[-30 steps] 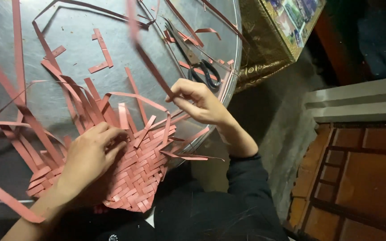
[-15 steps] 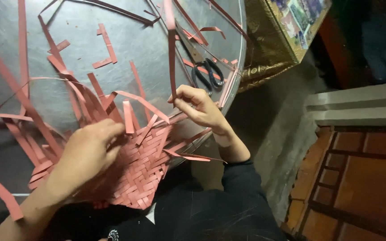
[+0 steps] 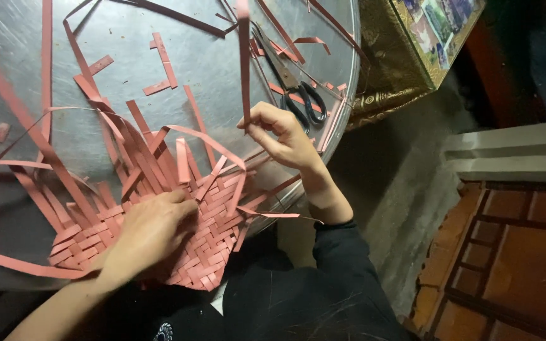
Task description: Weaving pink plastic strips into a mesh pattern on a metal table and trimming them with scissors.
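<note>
Tabletop (image 3: 159, 38) of round dull metal, littered with loose pink offcuts, black-handled scissors (image 3: 301, 101) near its far edge. Woven mat (image 3: 216, 221) of flat pink strips at near rim, ends splayed, pressed flat under left hand (image 3: 150, 230). Right hand (image 3: 282, 136), fingers pinched on upright strip (image 3: 243, 57). Brick-tiled floor (image 3: 507, 259) at right.
</note>
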